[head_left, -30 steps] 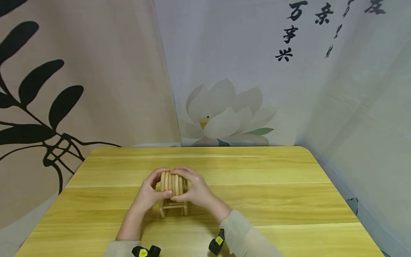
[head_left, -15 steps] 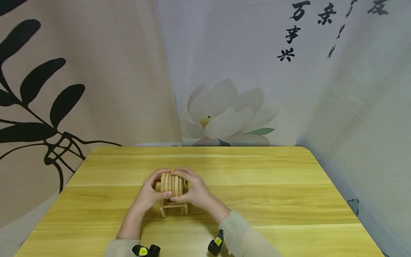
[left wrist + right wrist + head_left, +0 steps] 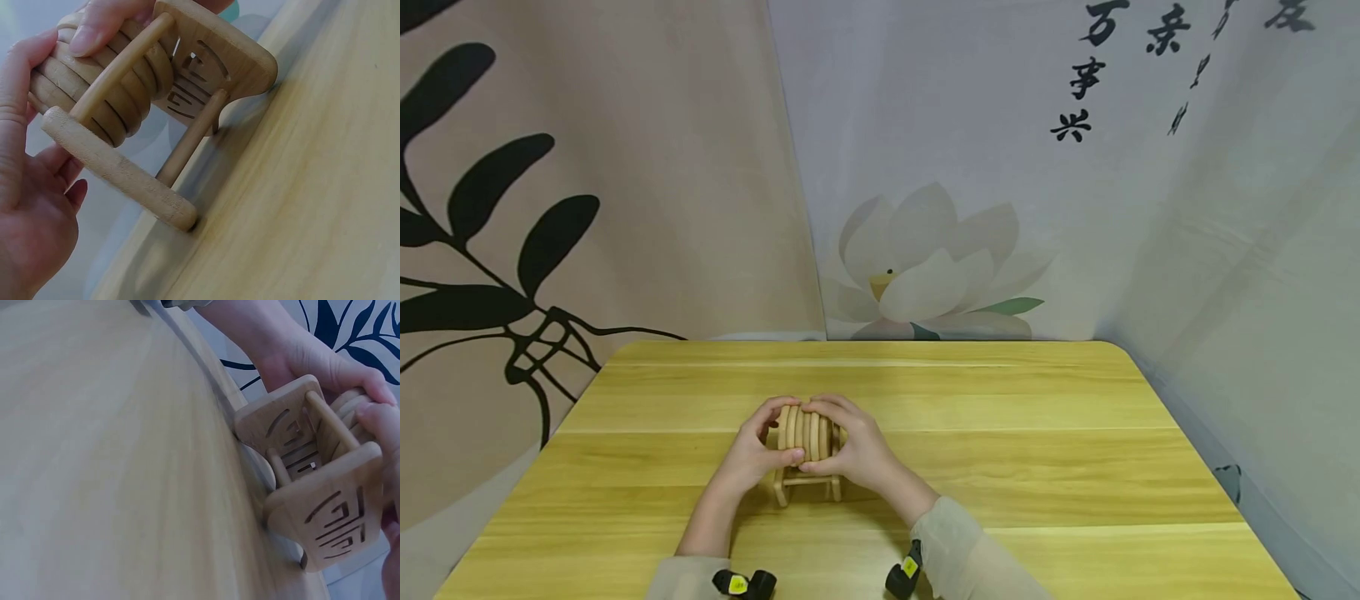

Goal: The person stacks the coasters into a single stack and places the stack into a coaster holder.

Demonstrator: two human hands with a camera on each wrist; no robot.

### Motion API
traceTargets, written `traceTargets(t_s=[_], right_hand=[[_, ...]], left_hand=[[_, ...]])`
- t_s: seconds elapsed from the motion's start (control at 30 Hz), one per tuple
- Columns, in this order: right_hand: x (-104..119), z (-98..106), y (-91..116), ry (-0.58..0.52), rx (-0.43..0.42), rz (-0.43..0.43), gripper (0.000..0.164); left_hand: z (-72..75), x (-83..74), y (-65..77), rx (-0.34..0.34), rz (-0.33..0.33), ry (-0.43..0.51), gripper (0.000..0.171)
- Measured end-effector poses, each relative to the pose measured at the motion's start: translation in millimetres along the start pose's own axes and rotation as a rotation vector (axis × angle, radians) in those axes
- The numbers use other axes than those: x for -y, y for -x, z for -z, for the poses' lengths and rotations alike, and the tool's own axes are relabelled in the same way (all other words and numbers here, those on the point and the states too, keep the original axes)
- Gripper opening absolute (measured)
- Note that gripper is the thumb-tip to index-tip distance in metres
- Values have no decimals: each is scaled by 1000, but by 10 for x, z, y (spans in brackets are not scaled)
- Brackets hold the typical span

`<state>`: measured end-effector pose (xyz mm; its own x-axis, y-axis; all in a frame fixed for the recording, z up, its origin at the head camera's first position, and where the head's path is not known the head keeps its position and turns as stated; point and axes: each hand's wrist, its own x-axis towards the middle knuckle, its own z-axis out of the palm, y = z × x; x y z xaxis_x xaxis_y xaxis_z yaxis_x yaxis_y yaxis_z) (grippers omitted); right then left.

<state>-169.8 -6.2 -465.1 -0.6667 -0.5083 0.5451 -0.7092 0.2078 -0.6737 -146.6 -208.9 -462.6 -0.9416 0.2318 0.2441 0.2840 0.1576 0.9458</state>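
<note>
A row of several round wooden coasters point(image 3: 805, 435) stands on edge between the carved side panels of a small wooden rack point(image 3: 808, 481). My left hand point(image 3: 752, 452) grips the row at its left, thumb on the near side and fingers over the top. From the right, my right hand point(image 3: 861, 450) holds the same coasters, its thumb close to the left one. The left wrist view shows the coasters point(image 3: 100, 81) behind a round crossbar, with slots cut in the rack's far panel point(image 3: 212, 56). In the right wrist view, one slotted panel point(image 3: 331, 512) faces the camera.
The rack stands on a wood-grain table point(image 3: 1037, 450) with rounded far corners. Behind it hangs a printed curtain point(image 3: 940, 167) with a lotus, dark leaves and writing. Black wrist cameras point(image 3: 904, 571) sit at both sleeves.
The head view shifts very slightly. Both hands keep their hold on the coasters, and the rack stays in place on the table.
</note>
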Motion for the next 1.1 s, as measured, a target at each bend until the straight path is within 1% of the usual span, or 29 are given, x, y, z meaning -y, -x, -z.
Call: traceTargets(t_s=[0.17,0.33,0.43,0.53,0.8,0.97,1.1], right_hand=[[-37,-16,13,-11,2,12,73],[-59,-31,19,-14,-9,28,73],[-54,-35,20,-22,-11,23,72],[-39,-35,20,-30,-5,10,71],[3,-18,37,-21,23,-38,71],[8,0,55,-18,40,-70,74],[10,11,82,-11,47,-91,78]], left_hand=[[-6,31,-2,6,1,10,64],[-9,61,-5,21,-4,36,63],[-4,90,-9,34,-9,58,62],[1,116,-8,44,-10,83,61],[-9,150,12,40,1,99,60],[-28,174,7,37,-9,113,58],[-39,193,8,35,-35,104,53]])
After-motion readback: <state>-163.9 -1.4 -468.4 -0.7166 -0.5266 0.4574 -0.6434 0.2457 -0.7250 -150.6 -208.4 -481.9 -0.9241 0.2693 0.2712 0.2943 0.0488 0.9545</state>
